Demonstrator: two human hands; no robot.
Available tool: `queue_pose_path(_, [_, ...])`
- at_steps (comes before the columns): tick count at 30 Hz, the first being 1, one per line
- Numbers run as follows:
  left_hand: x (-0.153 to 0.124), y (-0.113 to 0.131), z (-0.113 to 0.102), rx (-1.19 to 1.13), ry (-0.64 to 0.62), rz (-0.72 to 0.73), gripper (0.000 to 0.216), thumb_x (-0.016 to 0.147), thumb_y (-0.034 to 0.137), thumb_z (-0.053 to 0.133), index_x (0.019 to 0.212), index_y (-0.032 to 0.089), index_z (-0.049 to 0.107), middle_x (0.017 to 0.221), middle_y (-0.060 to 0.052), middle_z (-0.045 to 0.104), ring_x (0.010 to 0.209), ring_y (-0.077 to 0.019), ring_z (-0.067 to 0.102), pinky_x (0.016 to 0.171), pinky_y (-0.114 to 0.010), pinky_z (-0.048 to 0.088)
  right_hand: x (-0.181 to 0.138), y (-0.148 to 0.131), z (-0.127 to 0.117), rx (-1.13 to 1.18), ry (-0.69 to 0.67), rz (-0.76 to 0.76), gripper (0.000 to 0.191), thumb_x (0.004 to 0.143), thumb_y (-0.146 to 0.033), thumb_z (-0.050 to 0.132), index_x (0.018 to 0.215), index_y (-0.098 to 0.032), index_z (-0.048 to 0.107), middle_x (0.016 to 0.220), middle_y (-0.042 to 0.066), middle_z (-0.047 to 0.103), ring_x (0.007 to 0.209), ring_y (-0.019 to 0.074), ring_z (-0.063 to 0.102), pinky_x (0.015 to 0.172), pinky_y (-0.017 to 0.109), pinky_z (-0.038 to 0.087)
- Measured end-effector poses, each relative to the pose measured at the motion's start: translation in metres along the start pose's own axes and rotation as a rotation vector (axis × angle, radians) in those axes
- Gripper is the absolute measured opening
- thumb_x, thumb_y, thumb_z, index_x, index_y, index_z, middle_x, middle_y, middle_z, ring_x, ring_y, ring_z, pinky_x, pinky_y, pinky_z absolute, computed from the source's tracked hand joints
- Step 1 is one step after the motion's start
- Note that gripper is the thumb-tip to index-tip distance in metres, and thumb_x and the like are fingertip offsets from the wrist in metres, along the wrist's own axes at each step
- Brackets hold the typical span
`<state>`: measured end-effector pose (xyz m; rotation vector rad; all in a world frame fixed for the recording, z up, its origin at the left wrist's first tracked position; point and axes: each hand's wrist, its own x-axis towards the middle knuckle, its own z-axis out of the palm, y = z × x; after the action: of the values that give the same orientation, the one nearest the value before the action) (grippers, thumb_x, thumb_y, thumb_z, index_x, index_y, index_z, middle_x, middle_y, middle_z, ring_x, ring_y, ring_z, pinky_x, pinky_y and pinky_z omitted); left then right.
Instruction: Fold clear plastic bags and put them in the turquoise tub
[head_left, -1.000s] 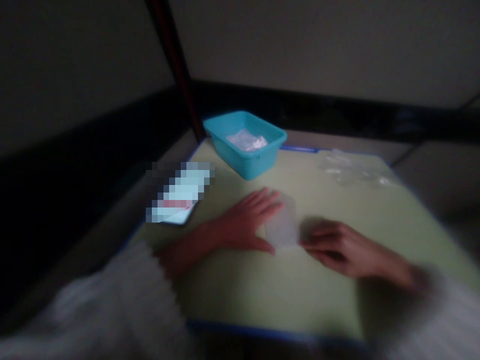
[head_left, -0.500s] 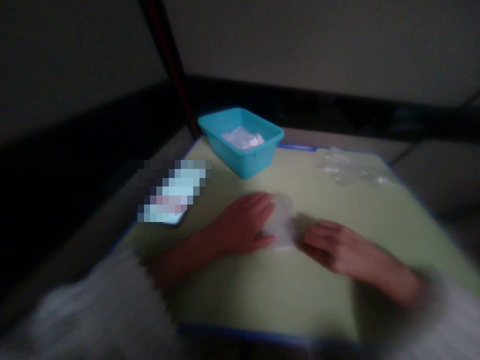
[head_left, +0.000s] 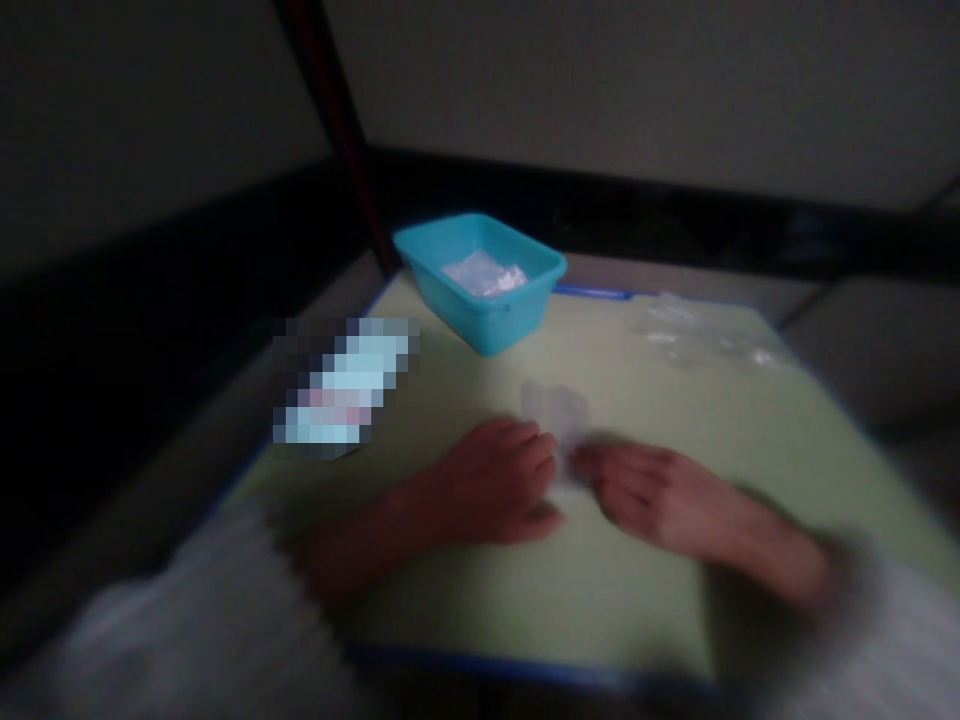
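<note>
A small clear plastic bag (head_left: 556,410) lies on the pale green mat (head_left: 637,560). My left hand (head_left: 499,480) rests on the mat with its fingers curled at the bag's near left edge. Coming in from the right, my right hand (head_left: 645,488) has its fingertips bunched on the bag's near right edge. Both hands meet at the bag's near end and cover part of it. The picture is dim and blurred, so the exact grip is unclear.
A turquoise plastic tub (head_left: 480,275) with clear bags inside stands at the mat's far left. More clear bags (head_left: 701,340) lie loose at the far right. A pixelated flat object (head_left: 341,385) sits at the mat's left edge. Dark surroundings ring the table.
Both hands have drawn toward me and closer together along the bag. The left fingers, flat on the bag before, are now curled at its near end.
</note>
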<state>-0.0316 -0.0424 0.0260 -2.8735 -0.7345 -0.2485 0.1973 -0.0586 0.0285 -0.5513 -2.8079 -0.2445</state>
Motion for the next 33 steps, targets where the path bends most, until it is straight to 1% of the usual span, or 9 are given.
queue_pose_path(2, [0.000,-0.001,-0.001,-0.020,-0.010,-0.006,0.035,0.079,0.050,0.056,0.078,0.015,0.056,0.082,-0.006,0.058,0.078,-0.0209,0.051,0.067,-0.035,0.040,0.000,0.000,0.003,0.043,0.028,0.048,0.024,0.091,-0.008,0.038,0.086,-0.013,0.061,0.103,0.015,0.068,0.098,0.0210,0.062,0.080,0.036,0.053])
queue_pose_path(5, [0.001,-0.003,0.000,-0.047,-0.004,-0.009,0.034,0.078,0.049,0.057,0.079,0.015,0.057,0.084,-0.006,0.059,0.079,-0.0214,0.052,0.068,-0.035,0.041,0.001,0.003,0.004,0.083,0.037,0.106,0.021,0.091,-0.010,0.038,0.090,-0.012,0.059,0.092,0.014,0.069,0.082,0.0201,0.065,0.071,0.035,0.054])
queue_pose_path(9, [0.001,-0.010,0.007,-0.070,0.042,0.006,0.015,0.086,0.024,0.050,0.079,0.015,0.059,0.081,-0.004,0.059,0.077,-0.0179,0.053,0.069,-0.032,0.041,-0.001,0.009,0.000,0.195,-0.001,0.228,0.020,0.092,-0.016,0.036,0.093,-0.014,0.057,0.073,0.007,0.065,0.062,0.0160,0.060,0.058,0.030,0.050])
queue_pose_path(12, [0.002,-0.016,0.011,-0.158,0.067,-0.024,0.021,0.087,0.013,0.043,0.076,0.015,0.061,0.078,-0.004,0.061,0.075,-0.0155,0.055,0.071,-0.029,0.042,-0.003,0.012,-0.001,0.339,-0.011,0.305,0.016,0.093,-0.022,0.040,0.095,-0.016,0.055,0.077,0.006,0.065,0.065,0.0147,0.059,0.059,0.027,0.047])
queue_pose_path(16, [0.004,-0.022,0.013,-0.372,0.100,-0.126,0.021,0.086,0.015,0.045,0.077,0.015,0.064,0.080,-0.004,0.063,0.076,-0.0138,0.058,0.070,-0.025,0.044,-0.003,0.013,0.004,0.435,0.047,0.363,0.015,0.088,-0.030,0.052,0.095,-0.018,0.055,0.079,0.004,0.065,0.067,0.0144,0.059,0.059,0.026,0.046])
queue_pose_path(19, [0.006,-0.026,0.013,-0.510,0.115,-0.211,0.018,0.084,0.018,0.047,0.075,0.014,0.064,0.078,-0.003,0.064,0.072,-0.0131,0.058,0.067,-0.023,0.043,0.001,0.014,0.012,0.551,0.137,0.495,0.010,0.090,-0.027,0.049,0.087,-0.019,0.054,0.069,0.000,0.061,0.056,0.0108,0.054,0.051,0.022,0.041])
queue_pose_path(23, [0.009,-0.034,0.016,-0.697,0.074,-0.352,0.018,0.078,0.021,0.054,0.064,0.013,0.059,0.065,0.000,0.058,0.060,-0.0104,0.052,0.056,-0.021,0.036,0.007,0.017,0.019,0.799,0.227,0.671,0.007,0.088,-0.025,0.052,0.088,-0.019,0.051,0.063,-0.004,0.054,0.051,0.0085,0.047,0.045,0.019,0.035])
queue_pose_path(28, [0.014,-0.038,0.019,-0.910,0.092,-0.515,0.022,0.078,0.025,0.053,0.060,0.012,0.056,0.056,0.004,0.050,0.055,-0.0083,0.045,0.052,-0.019,0.030,0.013,0.021,0.024,1.030,0.275,0.749,0.014,0.086,-0.029,0.054,0.090,-0.018,0.046,0.059,-0.007,0.045,0.048,0.0066,0.039,0.041,0.018,0.027])
queue_pose_path(33, [0.019,-0.037,0.017,-0.995,0.108,-0.562,0.021,0.074,0.024,0.054,0.057,0.013,0.051,0.053,0.005,0.047,0.052,-0.0080,0.041,0.050,-0.019,0.027,0.016,0.023,0.026,1.134,0.299,0.821,0.021,0.084,-0.034,0.056,0.092,-0.019,0.042,0.058,-0.008,0.043,0.045,0.0059,0.034,0.039,0.019,0.022])
